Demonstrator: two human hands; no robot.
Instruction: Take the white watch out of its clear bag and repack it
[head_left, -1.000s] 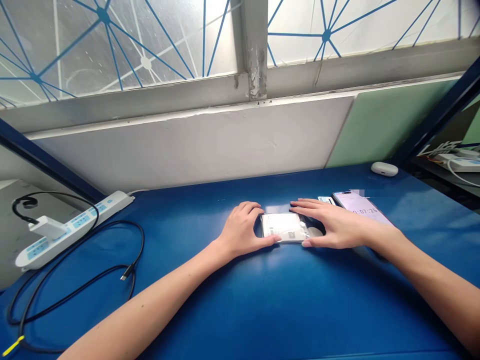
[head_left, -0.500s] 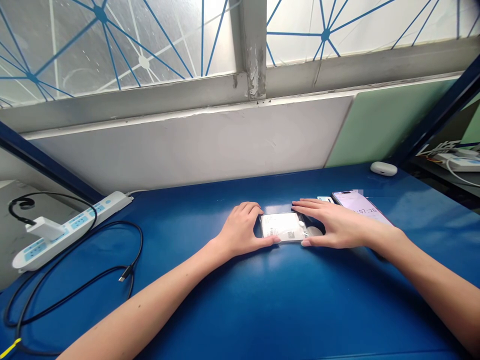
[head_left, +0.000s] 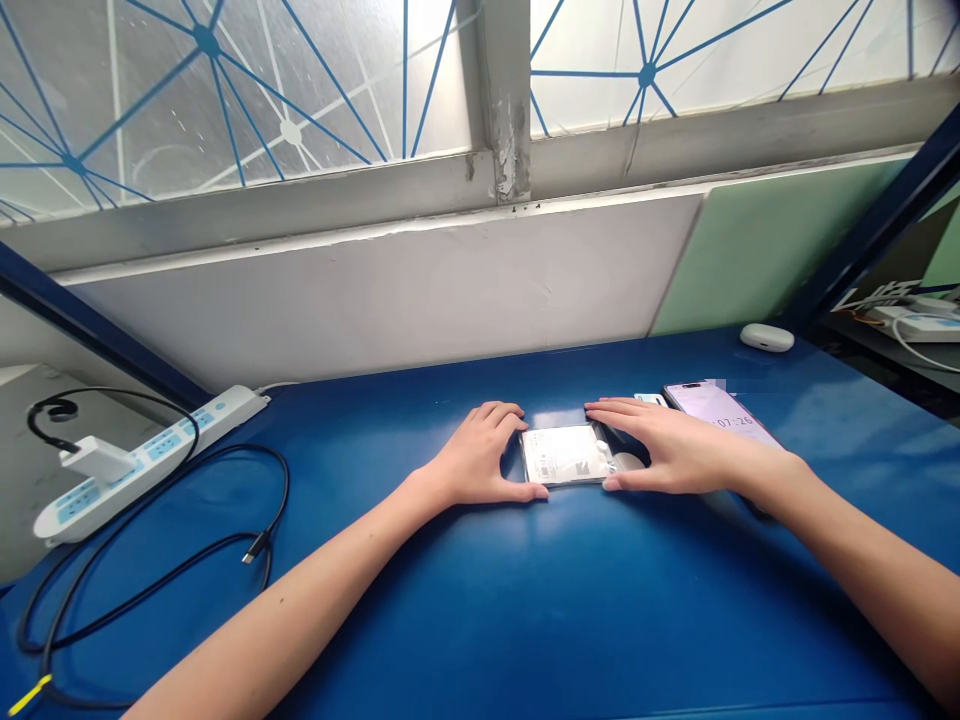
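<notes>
1. Position: a flat, rectangular, white-labelled packet in clear plastic (head_left: 564, 456) is lying on the glossy blue metal-like tabletop (head_left: 480, 610), between both hands.
2. Left hand (head_left: 478, 458): the fingers are forming a wide C around the packet's left end, with the thumb lying just beside the near edge. They are not clamping anything; contact cannot be confirmed.
3. Right hand (head_left: 675, 455): the fingers are forming a similar wide C around the right end. The thumb tip is resting at the near corner; firm hold is not showing.
4. Current step (judgement): the hands appear to be framing or aligning the packet.
5. Next move (judgement): any lift is calling for narrower thumb-to-finger gaps along the long edges.
6. Right side: a slim phone with a pale pink screen (head_left: 724, 408) is lying partly behind the right wrist, beside a small white-and-blue card-like item (head_left: 651, 400). A white rounded case (head_left: 766, 338) is sitting farther back.
7. Left side: a long white power strip (head_left: 169, 445) is carrying a white plug (head_left: 101, 462); a looped black cable (head_left: 256, 547) is lying well apart from the packet.
8. Obstruction: the phone is limiting right-hand clearance.
</notes>
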